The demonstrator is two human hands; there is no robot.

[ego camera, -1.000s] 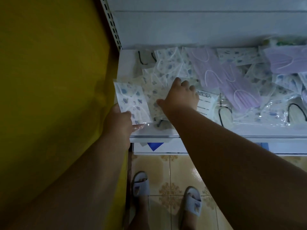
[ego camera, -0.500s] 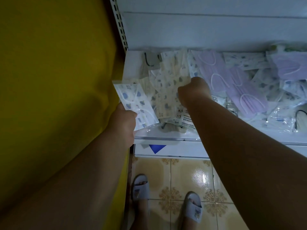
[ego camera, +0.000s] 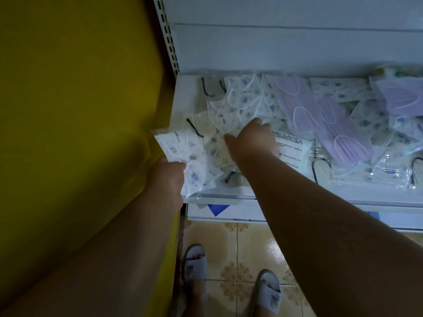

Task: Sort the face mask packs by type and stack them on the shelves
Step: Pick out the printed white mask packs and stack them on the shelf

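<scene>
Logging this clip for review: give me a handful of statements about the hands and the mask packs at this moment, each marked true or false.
1. The left hand holds a patterned mask pack at the shelf's left front corner. True.
2. The right hand reaches into the loose packs on the shelf. True.
3. The purple mask packs lie left of the right hand. False: they lie to its right.
4. The packs on the shelf stand in neat sorted stacks. False: they lie mixed and overlapping.
5. The person stands barefoot. False: slippers are on both feet.
</scene>
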